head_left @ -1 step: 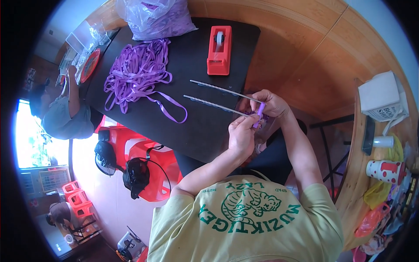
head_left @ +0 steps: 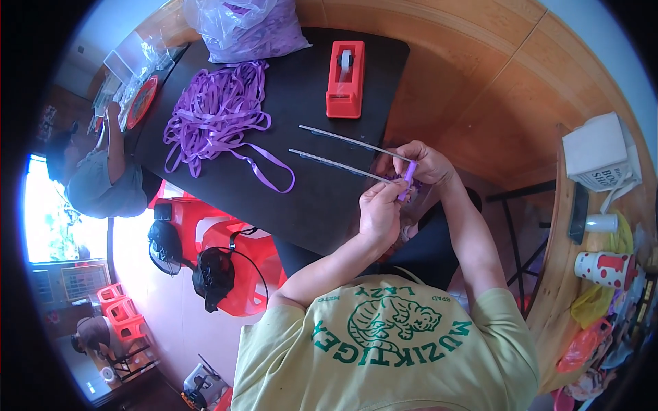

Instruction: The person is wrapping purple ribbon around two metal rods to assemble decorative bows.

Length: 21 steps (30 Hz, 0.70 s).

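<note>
From here I see the left hand (head_left: 379,211) and right hand (head_left: 426,164) pinching opposite ends of a purple ribbon strip (head_left: 410,177) at the near tips of two twisted metal rods (head_left: 330,163). I'd want it flat and evenly taut, rods parallel. Both hands sit just past the black tabletop's (head_left: 295,219) edge; bare surface lies left, before the purple ribbon pile (head_left: 218,109).

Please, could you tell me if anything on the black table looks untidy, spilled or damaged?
I see nothing clearly spilled or damaged on the black table. Only the purple ribbon looks untidy: it lies in a tangled heap, with one loop straying from the pile near the two thin metal rods.
</note>
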Available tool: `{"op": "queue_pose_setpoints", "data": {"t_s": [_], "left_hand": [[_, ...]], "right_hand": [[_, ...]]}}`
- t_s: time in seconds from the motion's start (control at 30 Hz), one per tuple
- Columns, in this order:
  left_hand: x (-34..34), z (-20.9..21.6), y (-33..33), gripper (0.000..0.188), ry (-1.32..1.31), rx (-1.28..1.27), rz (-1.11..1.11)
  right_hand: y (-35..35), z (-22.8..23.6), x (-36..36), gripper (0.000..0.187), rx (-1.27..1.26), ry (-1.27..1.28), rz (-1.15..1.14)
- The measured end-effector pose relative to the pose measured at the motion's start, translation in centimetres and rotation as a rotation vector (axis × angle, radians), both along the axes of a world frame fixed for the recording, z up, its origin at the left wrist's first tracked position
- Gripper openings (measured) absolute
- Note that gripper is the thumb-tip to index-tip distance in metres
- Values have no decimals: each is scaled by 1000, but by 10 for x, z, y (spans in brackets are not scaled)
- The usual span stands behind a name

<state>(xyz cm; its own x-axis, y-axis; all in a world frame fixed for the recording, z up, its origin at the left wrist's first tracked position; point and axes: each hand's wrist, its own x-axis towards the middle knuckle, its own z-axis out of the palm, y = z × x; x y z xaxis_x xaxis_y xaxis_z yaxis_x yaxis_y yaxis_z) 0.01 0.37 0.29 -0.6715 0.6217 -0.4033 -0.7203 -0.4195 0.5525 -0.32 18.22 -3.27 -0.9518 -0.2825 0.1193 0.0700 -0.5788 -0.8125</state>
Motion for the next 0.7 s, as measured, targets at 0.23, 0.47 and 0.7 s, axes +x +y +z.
{"op": "queue_pose_setpoints", "data": {"t_s": [0.23, 0.47, 0.7], "left_hand": [[1, -2, 4, 9, -31, 32, 28], [2, -8, 6, 11, -10, 70, 74], [3, -9, 6, 10, 8, 46, 77]], "right_hand": [[5, -23, -3, 19, -180, -22, 47], [-9, -7, -2, 29, -173, -74, 15], [16, 34, 7, 18, 541, -250, -438]]}}
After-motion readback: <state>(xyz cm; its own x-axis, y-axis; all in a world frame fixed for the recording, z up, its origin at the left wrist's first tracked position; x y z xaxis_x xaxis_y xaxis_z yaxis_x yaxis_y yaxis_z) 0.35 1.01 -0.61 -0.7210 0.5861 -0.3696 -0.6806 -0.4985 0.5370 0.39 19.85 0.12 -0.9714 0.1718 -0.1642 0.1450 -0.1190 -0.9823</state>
